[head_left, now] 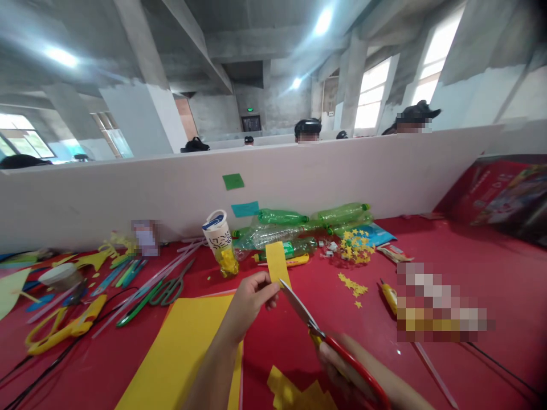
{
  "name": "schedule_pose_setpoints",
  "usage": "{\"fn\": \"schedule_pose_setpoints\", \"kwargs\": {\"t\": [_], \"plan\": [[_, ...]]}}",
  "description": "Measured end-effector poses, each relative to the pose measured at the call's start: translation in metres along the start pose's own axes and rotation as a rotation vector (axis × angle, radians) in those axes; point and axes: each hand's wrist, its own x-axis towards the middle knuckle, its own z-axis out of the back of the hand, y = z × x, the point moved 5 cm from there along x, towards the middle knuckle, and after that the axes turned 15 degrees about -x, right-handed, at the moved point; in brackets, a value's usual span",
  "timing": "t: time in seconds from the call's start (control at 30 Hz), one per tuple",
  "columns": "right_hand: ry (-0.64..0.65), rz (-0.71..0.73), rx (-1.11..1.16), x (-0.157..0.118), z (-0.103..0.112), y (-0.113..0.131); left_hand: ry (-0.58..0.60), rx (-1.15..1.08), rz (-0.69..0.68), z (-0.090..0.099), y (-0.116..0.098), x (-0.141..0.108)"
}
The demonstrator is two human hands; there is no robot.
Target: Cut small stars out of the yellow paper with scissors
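My left hand (253, 299) pinches the lower end of a small yellow paper strip (277, 263), which stands upright above the red table. In my right hand (342, 361) is a pair of red-handled scissors (305, 312), its blade tips touching the strip's lower edge beside my left fingertips. Whether the blades are cutting into it I cannot tell. Below my hands lie several yellow paper pieces (303, 393). Large yellow sheets (179, 347) lie under my left forearm, which covers part of them.
Green plastic bottles (282, 216) lie along the white partition (171, 193), beside a paper cup (217, 233). Yellow stars (356, 246) are heaped to their right. Grey-handled scissors (171, 287), a yellow glue gun (81, 324) and pens are at left. Another yellow tool (388, 296) lies at right.
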Motion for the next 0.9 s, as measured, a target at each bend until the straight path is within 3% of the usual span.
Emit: {"fn": "schedule_pose_setpoints", "kwargs": {"t": [0.6,0.9], "plan": [[-0.013,-0.095,0.013,0.002,0.002,-0.009,0.025,0.033,0.009,0.003,0.006,0.007],[0.015,-0.063,0.030,0.003,0.002,-0.005,0.023,0.031,0.027,0.005,0.005,0.007]]}}
